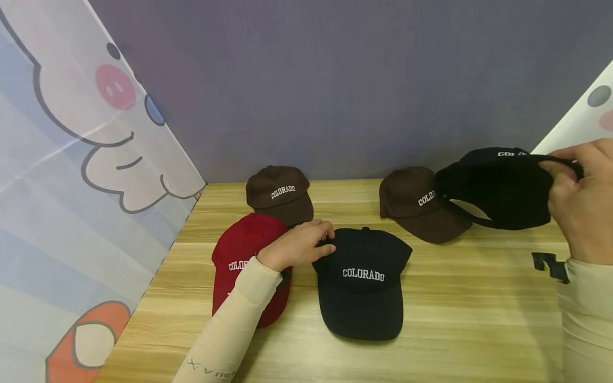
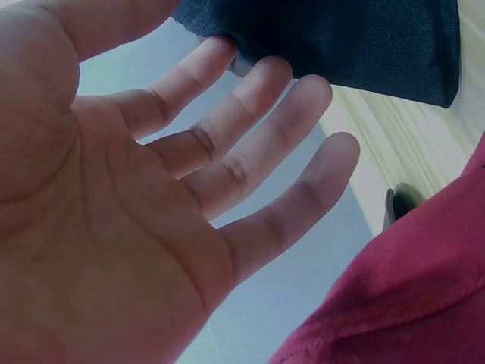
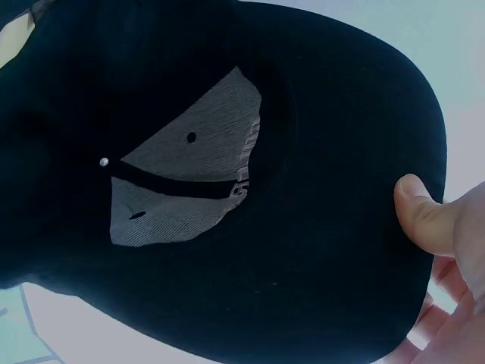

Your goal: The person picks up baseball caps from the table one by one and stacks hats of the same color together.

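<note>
My right hand (image 1: 586,197) pinches the brim of a black cap (image 1: 507,197), thumb on the underside of the brim. This cap hangs raised at the right, its inside and back strap opening showing in the right wrist view. My left hand (image 1: 301,244) reaches to the upper left of another black cap (image 1: 361,308) lettered COLORADO, which lies brim forward on the table. Its fingers (image 2: 265,136) are spread and loosely straight, the tips right at the dark cloth in the left wrist view. Under the left forearm lies a red cap (image 1: 239,239), partly hidden.
Two brown caps stand at the back, one at left (image 1: 278,186) and one at right (image 1: 407,197). A dark crown with white letters (image 1: 493,153) shows behind the raised cap. The wooden table (image 1: 460,330) meets a grey wall (image 1: 345,80); cartoon-printed panels (image 1: 62,202) flank it.
</note>
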`<state>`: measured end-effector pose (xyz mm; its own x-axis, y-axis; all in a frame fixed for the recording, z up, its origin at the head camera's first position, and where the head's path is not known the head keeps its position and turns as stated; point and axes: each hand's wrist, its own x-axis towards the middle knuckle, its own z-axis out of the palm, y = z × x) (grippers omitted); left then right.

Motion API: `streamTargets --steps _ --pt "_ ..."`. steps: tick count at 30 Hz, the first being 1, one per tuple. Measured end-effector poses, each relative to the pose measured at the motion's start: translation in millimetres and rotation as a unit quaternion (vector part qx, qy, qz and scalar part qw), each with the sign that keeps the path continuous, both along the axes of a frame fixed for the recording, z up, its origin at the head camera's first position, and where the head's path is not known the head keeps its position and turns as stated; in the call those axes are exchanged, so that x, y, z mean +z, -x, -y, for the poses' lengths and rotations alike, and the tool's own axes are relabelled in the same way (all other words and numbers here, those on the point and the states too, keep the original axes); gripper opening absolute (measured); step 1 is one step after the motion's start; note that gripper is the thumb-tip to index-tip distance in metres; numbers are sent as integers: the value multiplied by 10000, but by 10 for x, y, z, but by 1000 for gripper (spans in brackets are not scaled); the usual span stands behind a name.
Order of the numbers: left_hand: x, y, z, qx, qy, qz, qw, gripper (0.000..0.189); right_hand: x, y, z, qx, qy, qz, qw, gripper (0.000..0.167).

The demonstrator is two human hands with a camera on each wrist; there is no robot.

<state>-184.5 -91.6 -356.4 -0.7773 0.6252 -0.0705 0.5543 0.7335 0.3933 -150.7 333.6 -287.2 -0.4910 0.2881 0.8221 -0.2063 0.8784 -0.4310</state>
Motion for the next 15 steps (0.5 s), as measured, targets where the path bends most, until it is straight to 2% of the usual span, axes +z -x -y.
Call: streamTargets --steps 6,15 --pt "9 0 8 32 -44 28 10000 25 17 10 33 191 88 -127 9997 19" --pt "8 14 23 41 -15 38 10000 20 4 15 61 88 -98 -244 9996 18"
